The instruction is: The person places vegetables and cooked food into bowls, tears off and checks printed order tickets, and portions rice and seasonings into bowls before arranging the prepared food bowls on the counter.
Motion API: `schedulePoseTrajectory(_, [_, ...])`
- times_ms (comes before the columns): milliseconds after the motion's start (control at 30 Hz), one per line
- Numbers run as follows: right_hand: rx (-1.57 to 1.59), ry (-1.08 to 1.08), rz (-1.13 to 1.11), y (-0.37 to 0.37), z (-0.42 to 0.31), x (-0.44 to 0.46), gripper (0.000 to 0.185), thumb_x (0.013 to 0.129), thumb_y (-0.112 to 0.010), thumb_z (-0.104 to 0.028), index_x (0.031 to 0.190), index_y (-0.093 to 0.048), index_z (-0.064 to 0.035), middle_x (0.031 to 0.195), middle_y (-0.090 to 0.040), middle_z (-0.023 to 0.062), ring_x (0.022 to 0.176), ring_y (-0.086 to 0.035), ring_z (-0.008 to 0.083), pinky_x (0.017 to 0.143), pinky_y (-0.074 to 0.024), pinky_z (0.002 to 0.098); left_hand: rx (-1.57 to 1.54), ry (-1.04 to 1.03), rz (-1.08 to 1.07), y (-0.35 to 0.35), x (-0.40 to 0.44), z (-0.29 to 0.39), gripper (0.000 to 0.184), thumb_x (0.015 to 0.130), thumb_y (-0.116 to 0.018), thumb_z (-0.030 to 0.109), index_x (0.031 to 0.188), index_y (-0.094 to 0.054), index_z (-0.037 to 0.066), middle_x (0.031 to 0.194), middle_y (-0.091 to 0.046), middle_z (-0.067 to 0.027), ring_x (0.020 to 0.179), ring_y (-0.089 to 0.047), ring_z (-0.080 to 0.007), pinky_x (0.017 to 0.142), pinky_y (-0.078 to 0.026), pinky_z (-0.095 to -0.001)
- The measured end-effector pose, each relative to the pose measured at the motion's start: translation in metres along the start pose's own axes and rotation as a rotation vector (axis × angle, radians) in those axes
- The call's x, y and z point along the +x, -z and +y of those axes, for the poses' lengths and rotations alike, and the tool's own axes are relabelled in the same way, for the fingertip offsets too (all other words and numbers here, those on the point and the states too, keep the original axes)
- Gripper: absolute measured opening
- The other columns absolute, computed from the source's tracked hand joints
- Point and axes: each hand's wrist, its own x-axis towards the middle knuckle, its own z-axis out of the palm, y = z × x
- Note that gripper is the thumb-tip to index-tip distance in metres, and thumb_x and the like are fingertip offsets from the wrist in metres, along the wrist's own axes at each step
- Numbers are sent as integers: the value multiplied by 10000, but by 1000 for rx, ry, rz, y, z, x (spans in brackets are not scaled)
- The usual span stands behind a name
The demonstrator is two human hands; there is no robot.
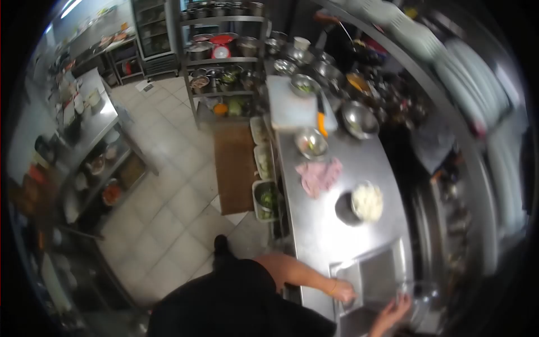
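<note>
My left hand (pixel 342 291) is closed in a fist over the near edge of a recessed metal sink (pixel 335 271) in the steel counter. What it grips, if anything, is too blurred to make out. Lower and to the right, my right hand (pixel 397 308) has its fingers curled at the side of a see-through container (pixel 426 297), which is smeared by motion. Farther up the counter stands a bowl heaped with something white (pixel 368 202). A pink cloth (pixel 319 176) lies crumpled beyond it.
Up the counter are a metal bowl (pixel 311 143), a white cutting board (pixel 283 109) and an orange-handled knife (pixel 321 121). A rack (pixel 224 60) holds pots and a red scale (pixel 221 48). Tubs of greens (pixel 265 200) stand beside the counter. Stacked plates (pixel 471 73) fill an overhead shelf.
</note>
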Motion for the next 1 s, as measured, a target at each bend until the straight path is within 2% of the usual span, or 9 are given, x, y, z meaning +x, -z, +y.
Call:
schedulePoseTrajectory(133, [-203, 194, 193, 11, -115, 48, 243, 824, -521, -130, 994, -576, 35, 989, -588, 196, 943, -546, 280, 839, -420, 343, 54, 232, 241, 161, -65, -25, 34, 720, -513, 95, 730, -516, 63, 1213, -463, -63, 632, -591, -221, 562, -507, -320])
schedulePoseTrajectory(300, [219, -255, -222, -79, -249, 70, 301, 827, -489, -67, 1101, -530, 49, 1030, -592, 167, 902, -571, 246, 818, -441, 307, -158, 925, 827, 330, -269, -88, 140, 664, -514, -7, 762, -614, -16, 857, -621, -122, 748, -611, -216, 625, -475, -276])
schedulePoseTrajectory(333, [252, -189, -348, -117, -253, 62, 327, 822, -519, -102, 1113, -524, 47, 1050, -581, 180, 902, -574, 246, 811, -446, 310, -628, 1422, 771, 375, -314, -83, 141, 666, -552, -3, 792, -613, -21, 773, -629, -65, 675, -589, -144, 601, -468, -270])
schedulePoseTrajectory(433, [457, -18, -481, -127, -429, 121, 419, 778, -624, -193, 1116, -530, 36, 1112, -544, 210, 952, -566, 254, 826, -441, 305, -405, 1463, 1182, 401, -483, -96, 141, 714, -589, 53, 841, -626, 4, 670, -578, -22, 579, -528, -74, 466, -420, -239])
schedulePoseTrajectory(500, [302, 199, -494, -227, -417, 140, 520, 756, -639, -136, 1218, -448, 5, 1159, -525, 184, 1034, -525, 282, 915, -390, 297, -463, 1647, 1408, 449, -542, -72, 110, 726, -570, 63, 806, -604, -5, 653, -559, -27, 540, -530, -111, 452, -420, -250])
schedulePoseTrajectory(567, [677, 145, -523, -296, -449, 180, 126, 750, -542, -55, 830, -619, 5, 711, -612, 101, 685, -577, 184, 665, -444, 292, -579, 1607, 1757, 490, -582, -51, 159, 721, -568, 54, 859, -582, -23, 659, -571, -89, 466, -530, -157, 416, -441, -246])
schedulePoseTrajectory(800, [866, 797, -409, -410, -729, 401, 99, 749, -563, -32, 831, -612, -4, 756, -597, 138, 671, -563, 265, 625, -436, 309, -320, 1368, 2291, 550, -654, -25, 54, 711, -560, 49, 736, -515, 31, 641, -535, -71, 499, -527, -170, 447, -453, -285])
schedulePoseTrajectory(867, [1052, 862, -353, -425, -831, 449, 85, 740, -567, -29, 808, -601, 8, 710, -567, 123, 626, -533, 200, 592, -417, 271, -222, 1282, 2397, 567, -658, -29, 75, 704, -570, 59, 722, -499, 42, 630, -521, -61, 506, -517, -167, 458, -455, -296])
schedulePoseTrajectory(1000, [1035, 982, -276, -440, -1001, 526, 123, 771, -545, -111, 821, -602, -14, 766, -574, 146, 721, -560, 328, 641, -443, 361, -90, 1270, 2509, 603, -667, -41, 74, 712, -563, 68, 734, -495, 48, 651, -514, -57, 541, -517, -158, 481, -457, -292])
